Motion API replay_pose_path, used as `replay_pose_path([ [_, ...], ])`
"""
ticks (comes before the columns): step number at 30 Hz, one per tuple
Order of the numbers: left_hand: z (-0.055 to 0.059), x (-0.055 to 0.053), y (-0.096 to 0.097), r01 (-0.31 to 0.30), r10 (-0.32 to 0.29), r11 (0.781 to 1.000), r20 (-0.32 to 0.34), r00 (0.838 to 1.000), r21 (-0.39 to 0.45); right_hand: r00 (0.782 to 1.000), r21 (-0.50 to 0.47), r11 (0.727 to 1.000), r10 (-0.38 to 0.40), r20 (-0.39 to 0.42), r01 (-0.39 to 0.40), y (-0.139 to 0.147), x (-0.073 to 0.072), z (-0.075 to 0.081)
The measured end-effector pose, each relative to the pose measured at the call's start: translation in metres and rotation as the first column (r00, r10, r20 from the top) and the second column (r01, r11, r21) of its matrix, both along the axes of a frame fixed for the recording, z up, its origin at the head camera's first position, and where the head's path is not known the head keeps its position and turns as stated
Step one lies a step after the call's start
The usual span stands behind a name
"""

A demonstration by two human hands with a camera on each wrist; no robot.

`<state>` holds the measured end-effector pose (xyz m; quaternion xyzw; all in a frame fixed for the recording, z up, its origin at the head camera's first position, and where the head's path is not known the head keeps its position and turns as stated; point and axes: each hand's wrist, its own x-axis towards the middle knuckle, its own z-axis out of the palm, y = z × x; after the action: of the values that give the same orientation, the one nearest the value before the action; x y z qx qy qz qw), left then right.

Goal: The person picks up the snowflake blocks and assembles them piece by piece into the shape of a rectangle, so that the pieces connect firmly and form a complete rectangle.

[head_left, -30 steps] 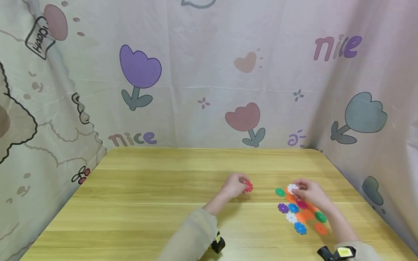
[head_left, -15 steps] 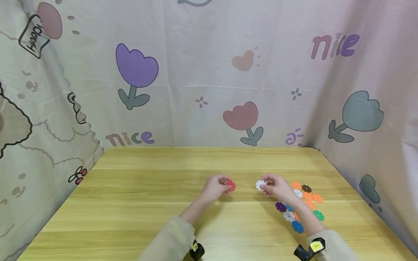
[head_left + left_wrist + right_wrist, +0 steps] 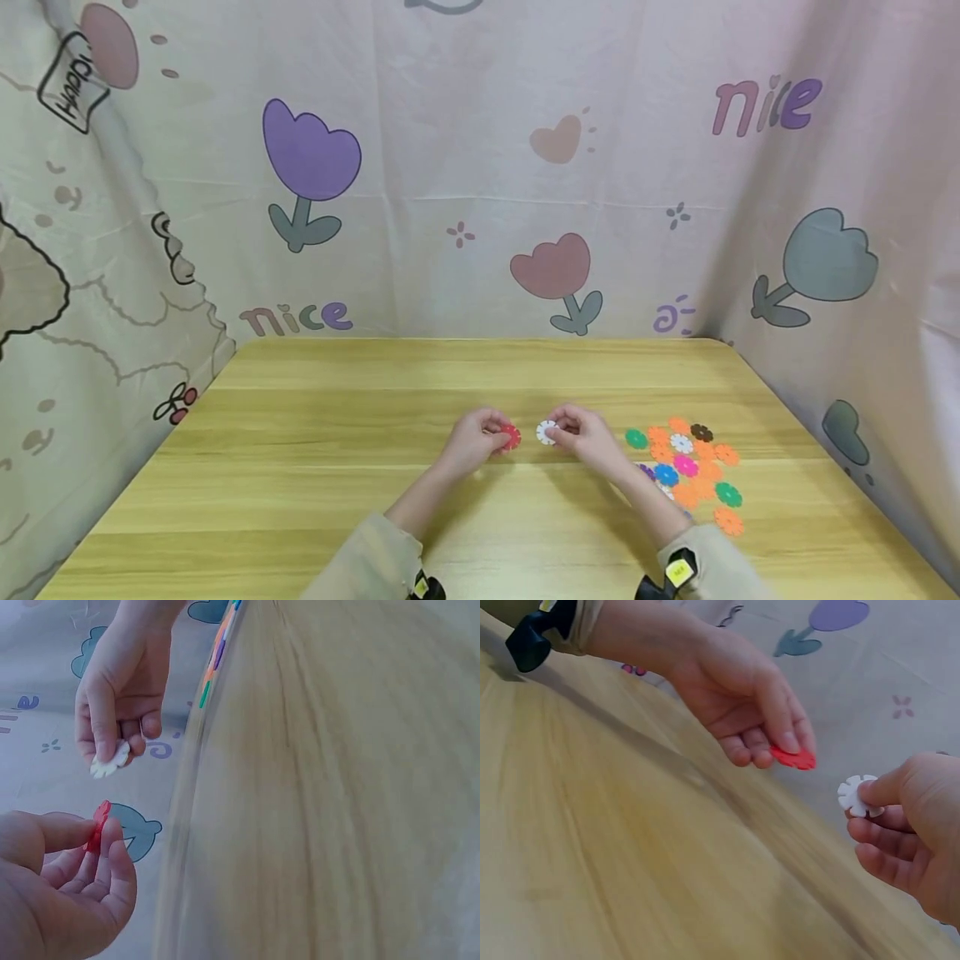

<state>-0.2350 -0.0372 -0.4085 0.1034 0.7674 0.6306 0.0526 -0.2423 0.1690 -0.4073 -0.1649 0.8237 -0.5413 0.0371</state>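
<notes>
Between thumb and fingers, my left hand (image 3: 471, 442) pinches a red notched plastic disc (image 3: 512, 437), raised above the table. Facing it, my right hand (image 3: 588, 437) pinches a white notched disc (image 3: 547, 432) by its edge. A small gap separates the two discs; they do not touch. In the right wrist view the slots around the rim of the white disc (image 3: 860, 796) show clearly, and the red disc (image 3: 793, 757) lies nearly flat to the camera. The left wrist view has the red disc (image 3: 98, 825) almost edge-on.
Several loose notched discs, among them a pink disc (image 3: 686, 465), a brown disc (image 3: 702, 432) and a green disc (image 3: 728, 494), lie spread to the right of my right hand. My right forearm covers part of them. A printed curtain (image 3: 420, 275) hangs behind the wooden table (image 3: 300, 467).
The right hand has lifted the white disc off the pile and carried it left, towards the red one. My left hand, still holding the red disc, has shifted left in the head view.
</notes>
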Motion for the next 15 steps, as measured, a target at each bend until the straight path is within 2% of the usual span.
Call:
replay_pose_path([
  [4, 0.0, 0.002, -0.001, 0.014, -0.014, 1.0, 0.007, 1.0, 0.027, 0.999, 0.006, 1.0, 0.002, -0.043, -0.002, -0.009, 0.003, -0.001],
  [11, 0.003, 0.003, -0.004, 0.037, -0.038, 0.998, 0.011, 0.999, 0.058, 0.999, -0.055, 0.998, 0.035, -0.031, -0.037, -0.022, 0.02, 0.02],
  [15, 0.005, 0.004, -0.006, 0.039, -0.041, 0.996, 0.026, 0.999, 0.082, 0.997, -0.068, 0.996, 0.06, -0.046, -0.063, -0.024, 0.023, 0.024],
])
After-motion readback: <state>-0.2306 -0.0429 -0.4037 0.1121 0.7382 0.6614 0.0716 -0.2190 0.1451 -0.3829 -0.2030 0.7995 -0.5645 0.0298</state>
